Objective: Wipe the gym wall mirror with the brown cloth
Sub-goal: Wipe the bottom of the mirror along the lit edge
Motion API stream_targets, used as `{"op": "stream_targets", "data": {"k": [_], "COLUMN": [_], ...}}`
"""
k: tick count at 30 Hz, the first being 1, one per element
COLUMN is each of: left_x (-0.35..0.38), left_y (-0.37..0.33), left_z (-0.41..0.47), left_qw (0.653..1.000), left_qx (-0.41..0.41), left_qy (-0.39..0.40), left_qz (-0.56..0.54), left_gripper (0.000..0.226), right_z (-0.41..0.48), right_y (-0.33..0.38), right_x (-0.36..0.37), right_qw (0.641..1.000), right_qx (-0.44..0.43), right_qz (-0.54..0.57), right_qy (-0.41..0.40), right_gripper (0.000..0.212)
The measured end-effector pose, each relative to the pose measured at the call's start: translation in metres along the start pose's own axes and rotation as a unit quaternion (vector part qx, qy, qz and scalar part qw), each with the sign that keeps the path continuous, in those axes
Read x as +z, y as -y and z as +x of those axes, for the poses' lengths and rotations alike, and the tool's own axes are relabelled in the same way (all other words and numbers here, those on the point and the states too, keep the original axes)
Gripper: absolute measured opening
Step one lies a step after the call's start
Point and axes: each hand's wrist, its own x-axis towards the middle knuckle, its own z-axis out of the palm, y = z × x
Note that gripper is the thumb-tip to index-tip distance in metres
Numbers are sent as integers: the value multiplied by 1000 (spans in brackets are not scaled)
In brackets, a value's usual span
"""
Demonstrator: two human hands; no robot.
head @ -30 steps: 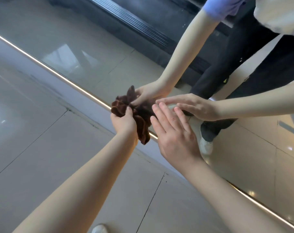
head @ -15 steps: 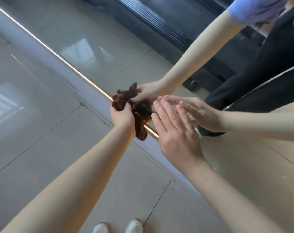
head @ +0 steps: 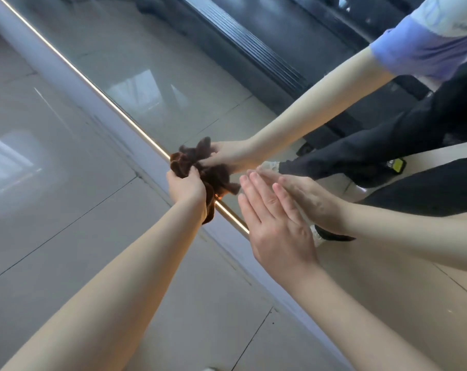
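At frame centre the left hand point(head: 185, 187) clutches the bunched brown cloth point(head: 180, 165) against the mirror's point(head: 157, 76) lower edge. The right hand point(head: 276, 226), fingers straight, touches the glass. That bare palm may leave smudges, and the wad risks cleaning only a narrow strip.

Bright, soft daylight; window glare on glossy floor point(head: 18, 162) and mirror point(head: 136, 89); slight blur, wide-angle tilt.

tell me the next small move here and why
Probably sweep the brown cloth up across the mirror: the left hand grips it bunched at the glass's bottom edge, while the right hand lies open beside it, fingertips at the glass.
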Motion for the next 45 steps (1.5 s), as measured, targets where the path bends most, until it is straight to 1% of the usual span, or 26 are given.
{"op": "stream_targets", "data": {"k": [3,5,7,11,13,16,19,23,25,28,31,36,39,42,43,45], "left_x": [-4,-7,-11,-16,-15,-14,-17,-20,-23,-25,-26,-28,-30,-35,-36,-35], "left_y": [-1,2,-2,-27,-40,-44,-44,-64,-66,-59,-62,-95,-102,-94,-96,-107], "left_z": [-1,-1,5,31,41,36,32,50,49,37,38,78,85,84,86,97], "left_qw": [999,997,996,998,999,998,996,998,997,995,995,999,997,995,995,996], "left_qx": [-10,-19,-30,-31,-36,-37,-39,-41,-33,2,-14,-35,-44,-41,-44,-60], "left_qy": [33,71,88,51,40,55,72,43,55,89,89,30,49,85,87,66], "left_qz": [3,-12,-11,1,3,16,18,32,34,47,34,24,25,31,23,14], "left_gripper": [16,18,19,14,17,30,25,32,33,37,33,34,36,22,20,26], "right_z": [13,22,33,56,67,76,81,92,98,110,121,140,151,162,167,177], "right_y": [4,8,14,21,25,28,31,35,37,41,46,48,52,59,61,65], "right_x": [3,3,2,2,3,1,1,1,2,3,3,3,7,11,13,15], "right_qw": [1000,1000,1000,999,998,997,997,998,998,997,997,998,998,998,998,998], "right_qx": [-5,4,16,32,37,43,44,39,45,53,61,45,47,48,47,44], "right_qz": [-8,-8,-1,-14,-22,-34,-35,-29,-26,-27,-21,-20,-24,-29,-32,-34], "right_qy": [3,-3,-13,-30,-40,-50,-55,-39,-38,-44,-44,-34,-34,-32,-31,-27], "right_gripper": [46,45,44,47,49,49,45,45,43,42,41,39,39,39,38,39]}}
